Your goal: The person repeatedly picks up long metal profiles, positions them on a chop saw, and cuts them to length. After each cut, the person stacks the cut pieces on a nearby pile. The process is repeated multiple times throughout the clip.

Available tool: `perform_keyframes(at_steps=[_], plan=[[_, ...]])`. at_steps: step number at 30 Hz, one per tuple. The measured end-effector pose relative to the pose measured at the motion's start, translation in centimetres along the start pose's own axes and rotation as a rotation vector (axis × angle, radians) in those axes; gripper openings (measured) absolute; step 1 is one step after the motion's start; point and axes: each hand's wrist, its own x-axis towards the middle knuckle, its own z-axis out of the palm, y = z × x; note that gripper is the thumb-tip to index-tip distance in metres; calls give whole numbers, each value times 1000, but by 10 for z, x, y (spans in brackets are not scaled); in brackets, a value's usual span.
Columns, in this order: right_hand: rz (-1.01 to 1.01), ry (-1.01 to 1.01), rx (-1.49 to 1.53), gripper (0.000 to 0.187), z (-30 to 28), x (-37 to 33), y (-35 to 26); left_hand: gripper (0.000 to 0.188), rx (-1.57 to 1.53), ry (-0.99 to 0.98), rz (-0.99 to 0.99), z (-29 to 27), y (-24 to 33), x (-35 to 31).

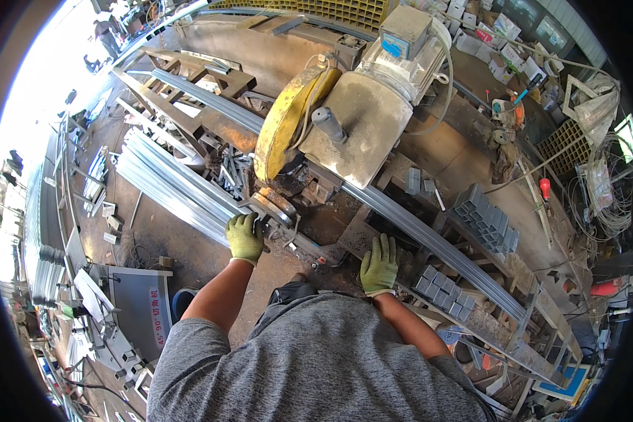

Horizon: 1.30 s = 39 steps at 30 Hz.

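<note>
My left hand (pixel 245 238), in a yellow-green work glove, is closed beside the round clamp wheel (pixel 277 204) at the front of a cut-off saw; what its fingers hold is hidden. My right hand (pixel 379 264), gloved alike, lies flat with fingers stretched forward at the near edge of the saw bench (pixel 359 232). The saw has a yellow blade guard (pixel 288 126), a dusty motor plate (pixel 359 123) and a dark grip (pixel 328 124). A bundle of grey metal tubes (pixel 429 239) runs under the guard and out along the bench to the right.
Short cut tube pieces are stacked beyond the bundle (pixel 484 219) and near my right forearm (pixel 443 292). Long shiny tubes (pixel 176 186) lie at left, near a grey machine panel (pixel 139 313). A cable (pixel 449 91) loops from the motor. Far left, a person (pixel 107 35) is visible.
</note>
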Motion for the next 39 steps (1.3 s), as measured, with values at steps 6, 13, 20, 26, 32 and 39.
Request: perform_keyframes(at_steps=[6,13,20,26,32,39], plan=[[16,-21,61,59,-2,1,-1,29,0,5,-12,-4,4,0],[23,-35,-2,60,0,-1,1,31,28,-18,-37,-8,7,1],[-17,-12,30,56,2,0,3,30,17,18,-13,-12,10,2],[-14,-11,20,58,2,-2,3,31,9,22,-3,-11,7,0],[13,-29,15,60,1,-2,3,29,1,31,15,-1,1,1],[33,-24,-8,60,0,-1,2,26,-1,4,-4,-3,3,0]])
